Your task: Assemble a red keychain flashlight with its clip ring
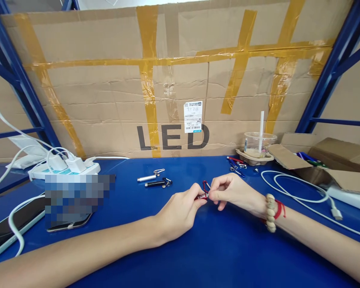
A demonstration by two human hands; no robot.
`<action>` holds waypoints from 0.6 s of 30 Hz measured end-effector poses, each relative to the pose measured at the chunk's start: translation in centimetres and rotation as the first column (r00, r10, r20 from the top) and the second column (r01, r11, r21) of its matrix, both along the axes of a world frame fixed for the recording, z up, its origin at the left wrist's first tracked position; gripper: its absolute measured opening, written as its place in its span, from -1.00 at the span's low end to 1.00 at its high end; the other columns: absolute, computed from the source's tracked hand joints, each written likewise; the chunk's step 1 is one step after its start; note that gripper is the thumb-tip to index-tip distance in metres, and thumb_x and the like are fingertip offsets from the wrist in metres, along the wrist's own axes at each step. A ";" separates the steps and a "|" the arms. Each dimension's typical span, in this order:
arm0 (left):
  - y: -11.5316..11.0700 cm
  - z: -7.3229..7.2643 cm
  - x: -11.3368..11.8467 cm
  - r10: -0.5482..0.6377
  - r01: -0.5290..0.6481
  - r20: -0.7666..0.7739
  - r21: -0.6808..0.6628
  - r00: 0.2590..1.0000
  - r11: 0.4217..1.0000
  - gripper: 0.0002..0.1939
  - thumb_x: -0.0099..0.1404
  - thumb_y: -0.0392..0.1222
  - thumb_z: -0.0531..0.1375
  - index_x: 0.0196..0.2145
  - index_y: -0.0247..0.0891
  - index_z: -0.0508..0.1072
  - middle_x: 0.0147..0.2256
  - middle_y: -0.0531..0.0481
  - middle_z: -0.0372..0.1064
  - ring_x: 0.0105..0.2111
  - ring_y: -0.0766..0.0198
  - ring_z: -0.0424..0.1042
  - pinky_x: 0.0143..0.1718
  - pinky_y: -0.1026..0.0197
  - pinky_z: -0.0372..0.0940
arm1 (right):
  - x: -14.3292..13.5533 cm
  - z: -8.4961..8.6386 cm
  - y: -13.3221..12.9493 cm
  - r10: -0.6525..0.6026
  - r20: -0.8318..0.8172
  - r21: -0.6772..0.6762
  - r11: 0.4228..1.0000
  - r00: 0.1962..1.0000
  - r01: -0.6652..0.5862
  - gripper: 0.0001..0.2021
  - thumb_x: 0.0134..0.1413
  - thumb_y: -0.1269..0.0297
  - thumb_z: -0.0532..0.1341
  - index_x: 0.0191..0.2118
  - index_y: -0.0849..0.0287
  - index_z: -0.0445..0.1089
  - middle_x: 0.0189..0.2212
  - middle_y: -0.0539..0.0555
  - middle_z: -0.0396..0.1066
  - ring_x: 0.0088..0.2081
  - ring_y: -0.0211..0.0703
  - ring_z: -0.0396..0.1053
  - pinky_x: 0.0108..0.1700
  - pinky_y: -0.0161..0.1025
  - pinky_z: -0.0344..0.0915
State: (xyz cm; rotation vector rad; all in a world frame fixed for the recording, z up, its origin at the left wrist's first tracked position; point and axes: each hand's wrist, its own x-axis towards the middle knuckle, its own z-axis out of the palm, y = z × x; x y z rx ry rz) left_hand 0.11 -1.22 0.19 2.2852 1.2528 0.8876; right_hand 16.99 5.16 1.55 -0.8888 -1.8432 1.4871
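Both hands meet over the middle of the blue table [198, 256]. My left hand [180, 212] pinches the body of a small red keychain flashlight [201, 195]. My right hand [231, 191] grips its other end, where a red carabiner clip [206, 185] sticks up between the fingers. My right wrist wears a bead bracelet and a red string. Behind the hands lie a silver keychain flashlight [147, 178] and a black keychain flashlight [156, 183], each with a clip.
A white power strip [63, 168] with chargers and cables sits at the left, a phone [15, 222] nearer. Loose carabiners [237, 165], a plastic cup with straw [259, 144], a white cable [303, 196] and a cardboard box [333, 164] are at the right. Taped cardboard forms the back wall.
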 end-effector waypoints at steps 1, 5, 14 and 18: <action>0.0 -0.1 0.0 0.006 -0.006 -0.010 0.009 1.000 1.000 -0.90 0.29 -0.21 -0.10 -0.36 -0.22 0.14 -0.46 0.10 0.23 -0.53 0.39 0.16 -0.49 0.34 0.04 | 0.0 0.0 -0.2 -0.008 0.001 0.004 1.000 1.000 0.008 -0.76 -0.43 0.26 0.38 -0.63 0.29 0.35 -0.69 -0.06 0.32 -0.64 -0.39 0.28 -0.64 -0.44 0.33; 0.2 -0.3 0.0 0.026 -0.025 -0.014 0.037 1.000 0.999 -0.88 0.30 -0.20 -0.11 -0.38 -0.22 0.14 -0.42 0.09 0.26 -0.50 0.38 0.20 -0.48 0.34 0.06 | -0.2 0.0 -1.1 -0.061 0.038 0.036 0.998 0.997 0.059 -0.69 -0.37 0.18 0.36 -0.67 0.28 0.25 -0.74 -0.09 0.27 -0.68 -0.39 0.29 -0.63 -0.46 0.30; 0.4 -0.2 0.0 0.019 -0.020 0.004 0.071 1.000 0.997 -0.76 0.29 -0.26 -0.10 -0.13 -0.16 0.25 -0.43 0.10 0.28 -0.46 0.39 0.26 -0.39 0.35 0.13 | -0.6 -0.4 -1.0 -0.120 0.069 0.110 0.988 0.990 0.112 -0.63 -0.22 0.05 0.26 -0.66 0.25 0.19 -0.76 -0.08 0.26 -0.71 -0.39 0.26 -0.63 -0.44 0.24; 0.6 -0.3 0.0 0.056 -0.059 0.061 0.041 0.997 0.997 -0.78 0.29 -0.23 -0.10 -0.15 -0.19 0.25 -0.51 0.12 0.24 -0.52 0.42 0.25 -0.45 0.37 0.12 | -0.4 -0.6 -0.3 -0.145 0.079 0.337 0.935 0.986 0.110 -0.68 -0.21 0.08 0.27 -0.61 0.25 0.27 -0.72 -0.06 0.27 -0.70 -0.39 0.23 -0.65 -0.44 0.18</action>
